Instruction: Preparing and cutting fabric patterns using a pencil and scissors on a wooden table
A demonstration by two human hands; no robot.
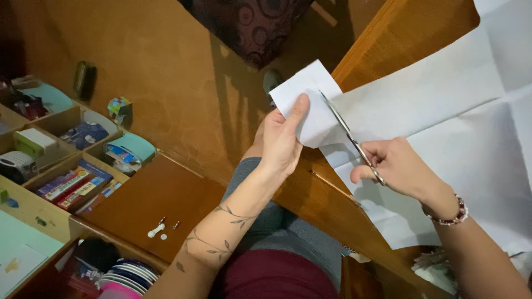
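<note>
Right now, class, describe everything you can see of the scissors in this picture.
The scissors have long, thin, grey metal blades, slightly parted and slanting from upper left down to lower right. The tips bite into the edge of the white paper, beside the corner piece pinched by the left hand. The handles are hidden inside the right hand, which grips them above the wooden table.

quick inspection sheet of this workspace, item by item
surface: wooden table at right, under the paper sheet.
job's things: white paper sheet; scissors cutting along it.
clutter: compartment organiser at left with small boxes and tape rolls; stacked plates below it.
hands: left hand pinches the paper's cut corner; right hand works the scissors.
cables: nothing seen.
surroundings: wooden floor; patterned fabric at top.
</note>
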